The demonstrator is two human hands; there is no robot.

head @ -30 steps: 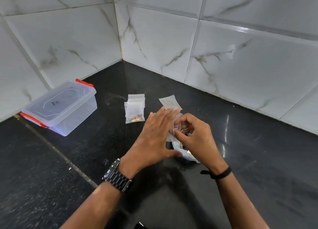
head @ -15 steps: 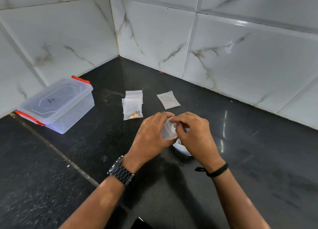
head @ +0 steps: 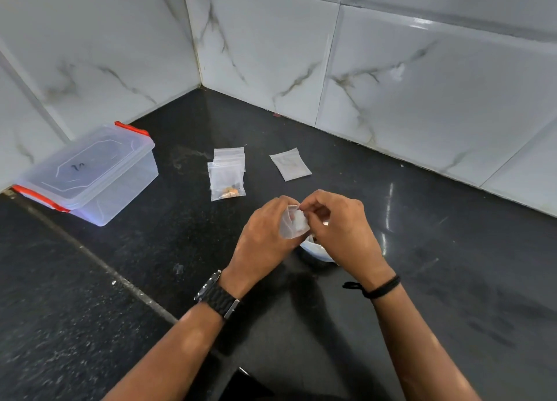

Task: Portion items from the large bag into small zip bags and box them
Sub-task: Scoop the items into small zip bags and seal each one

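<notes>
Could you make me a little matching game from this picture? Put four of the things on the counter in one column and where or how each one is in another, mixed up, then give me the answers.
Things
1. plastic box
2. small zip bag
3. flat single bag
4. stack of zip bags

States
A. lies alone on the counter, nearest the right-hand wall
B. lid on, red clips, far left by the wall
C. pinched at its top between left hand and right hand
D. front one holds a few small orange-brown pieces

Pairs: 1-B, 2-C, 3-A, 4-D
</notes>
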